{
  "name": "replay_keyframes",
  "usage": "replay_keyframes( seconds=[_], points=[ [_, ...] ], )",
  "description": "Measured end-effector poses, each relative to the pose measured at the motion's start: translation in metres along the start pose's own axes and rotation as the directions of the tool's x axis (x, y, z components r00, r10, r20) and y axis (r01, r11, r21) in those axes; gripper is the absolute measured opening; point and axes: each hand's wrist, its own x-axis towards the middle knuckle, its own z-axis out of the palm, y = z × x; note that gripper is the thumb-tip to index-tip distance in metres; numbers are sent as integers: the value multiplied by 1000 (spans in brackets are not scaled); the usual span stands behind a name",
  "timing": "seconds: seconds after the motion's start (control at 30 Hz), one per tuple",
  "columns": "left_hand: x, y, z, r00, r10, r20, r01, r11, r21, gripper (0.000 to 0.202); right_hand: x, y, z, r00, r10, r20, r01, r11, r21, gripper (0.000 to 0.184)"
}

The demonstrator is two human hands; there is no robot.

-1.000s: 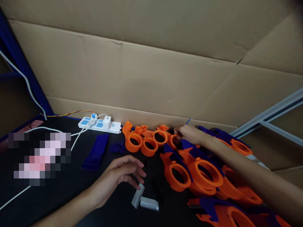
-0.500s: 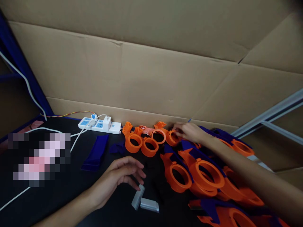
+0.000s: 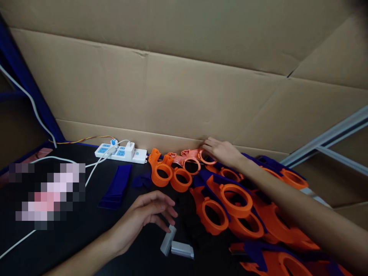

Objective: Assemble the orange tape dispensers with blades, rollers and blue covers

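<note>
My right hand [image 3: 221, 151] reaches to the back of the black table, against the cardboard wall, and grips an orange ring-shaped plastic part [image 3: 207, 157] lifted a little above the others. A row of like orange ring parts [image 3: 169, 174] lies to its left, and a heap of orange and blue parts [image 3: 238, 207] lies under my right forearm. My left hand [image 3: 146, 214] hovers palm down with fingers loosely spread, holding nothing, just above two small grey blocks [image 3: 176, 243].
A white power strip [image 3: 120, 151] with plugs and white cables lies at the back left. A stack of flat blue pieces [image 3: 116, 186] lies left of the rings. A cardboard wall [image 3: 184, 88] closes the back. A blurred patch covers the left. A metal frame [image 3: 330, 140] stands right.
My right hand has moved up and back toward the cardboard wall, lifting an orange ring part. The heap of orange parts has shifted slightly. My left hand has stayed in place.
</note>
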Motion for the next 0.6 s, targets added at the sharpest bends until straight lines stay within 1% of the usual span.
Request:
replay_keyframes(
  seconds=[0.13, 0.27, 0.37, 0.47, 0.6],
  points=[
    [-1, -1, 0, 1000, 4, 9, -4, 1000, 1, 22, 2, 1, -7, 999, -30, -27, 28, 996, -87, 26],
    [-2, 1, 1, 1000, 11, 12, -11, 1000, -2, 22, -1, 1, -19, 998, -36, -57, 28, 988, -149, 27],
    [-2, 2, 1, 1000, 13, 5, -13, 1000, -2, 22, -2, -3, -31, 996, -30, -78, 15, 984, -178, 30],
    [-1, 1, 0, 1000, 25, -4, -25, 1000, 3, 23, 1, -8, -41, 992, -19, -124, -6, 981, -194, 32],
    [1, 0, -2, 999, 28, -19, -28, 1000, 8, 23, 10, -14, -45, 982, -27, -189, -11, 980, -198, 31]
  ],
)
